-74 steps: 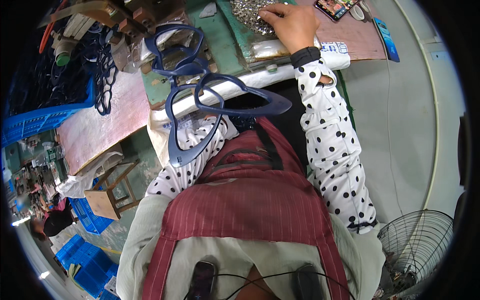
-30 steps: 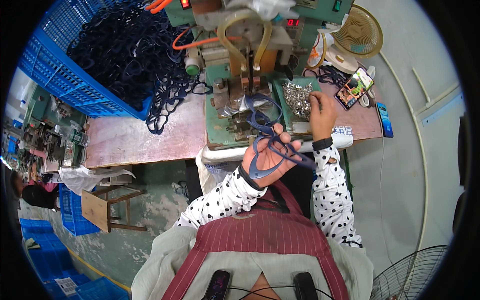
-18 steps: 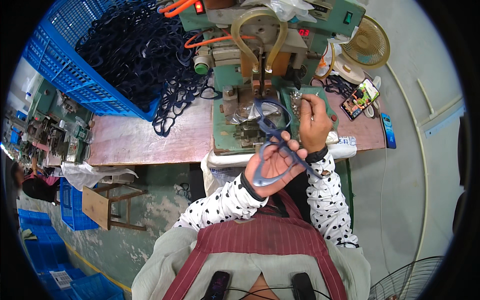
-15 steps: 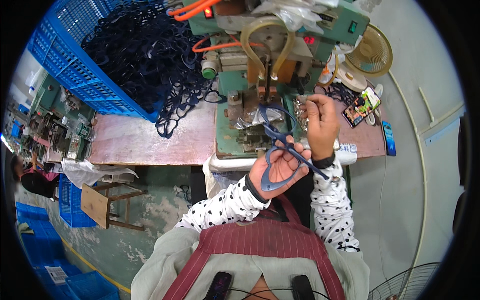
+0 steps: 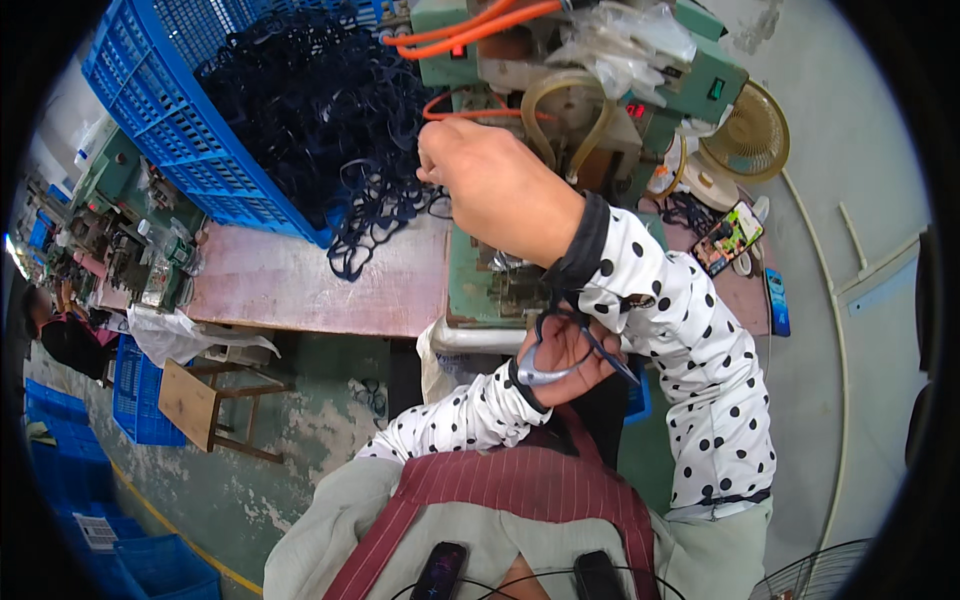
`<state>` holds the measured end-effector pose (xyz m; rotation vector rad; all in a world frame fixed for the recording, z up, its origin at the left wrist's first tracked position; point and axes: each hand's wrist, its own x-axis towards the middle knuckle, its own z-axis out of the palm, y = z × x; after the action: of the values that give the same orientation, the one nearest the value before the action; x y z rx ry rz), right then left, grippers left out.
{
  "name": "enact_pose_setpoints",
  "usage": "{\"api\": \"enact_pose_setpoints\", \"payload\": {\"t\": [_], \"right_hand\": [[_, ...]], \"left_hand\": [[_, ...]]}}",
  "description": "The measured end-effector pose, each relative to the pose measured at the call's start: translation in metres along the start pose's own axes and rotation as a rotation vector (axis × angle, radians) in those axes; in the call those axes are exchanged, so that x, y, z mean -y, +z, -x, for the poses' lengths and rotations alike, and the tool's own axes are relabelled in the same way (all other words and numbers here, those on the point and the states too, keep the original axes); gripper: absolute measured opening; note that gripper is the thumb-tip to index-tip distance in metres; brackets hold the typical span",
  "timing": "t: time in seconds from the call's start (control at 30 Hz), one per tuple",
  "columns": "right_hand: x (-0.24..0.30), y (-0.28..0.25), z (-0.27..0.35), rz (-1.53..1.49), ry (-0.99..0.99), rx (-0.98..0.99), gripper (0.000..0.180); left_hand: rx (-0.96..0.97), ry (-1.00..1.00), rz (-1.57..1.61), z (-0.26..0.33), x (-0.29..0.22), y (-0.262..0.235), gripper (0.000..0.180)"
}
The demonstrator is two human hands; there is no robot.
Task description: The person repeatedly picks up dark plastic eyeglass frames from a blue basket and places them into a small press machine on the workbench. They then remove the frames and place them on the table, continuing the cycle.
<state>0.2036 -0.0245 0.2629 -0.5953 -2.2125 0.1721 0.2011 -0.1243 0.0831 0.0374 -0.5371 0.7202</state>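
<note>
My left hand [image 5: 563, 352] is closed around a dark blue loop-shaped plastic piece [image 5: 545, 372], held low by the front edge of the green machine [image 5: 470, 285]. My right hand [image 5: 498, 190] is raised, back toward the camera, fingers curled at the edge of a heap of dark blue plastic loops [image 5: 335, 120]. The heap spills from a blue crate [image 5: 170, 110] onto the pinkish bench top [image 5: 290, 285]. What the curled fingers hold is hidden. Both sleeves are white with black dots.
The machine carries orange hoses [image 5: 470, 25] and a clear tube. A small fan [image 5: 750, 135], a phone [image 5: 732, 238] and a blue packet [image 5: 778, 300] lie to the right. A wooden stool [image 5: 200, 400] and blue crates [image 5: 135, 385] stand on the floor at left, where another person [image 5: 60, 335] sits.
My right hand has left the piece at the machine and swung up and left to the heap of loops. My left hand has drawn the blue piece down toward my body.
</note>
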Motion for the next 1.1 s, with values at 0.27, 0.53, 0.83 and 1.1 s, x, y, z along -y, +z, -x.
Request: {"api": "enact_pose_setpoints", "payload": {"t": [0.27,0.53,0.83,1.1], "right_hand": [[0.007,-0.008,-0.032,0.308,0.087,0.360,0.008],[0.025,-0.047,0.000,-0.106,-0.168,0.256,0.005],[-0.001,-0.033,0.152,-0.177,0.532,-0.604,0.010],[-0.015,0.024,0.141,0.177,0.555,-0.641,0.016]], "left_hand": [[-0.064,0.133,-0.214,-0.021,0.018,0.017,0.035],[-0.721,0.155,-1.128,0.008,0.027,0.101,0.037],[0.180,0.929,-1.893,-0.002,-0.100,0.144,0.025],[-0.316,0.688,-1.789,-0.041,-0.118,0.144,0.027]]}}
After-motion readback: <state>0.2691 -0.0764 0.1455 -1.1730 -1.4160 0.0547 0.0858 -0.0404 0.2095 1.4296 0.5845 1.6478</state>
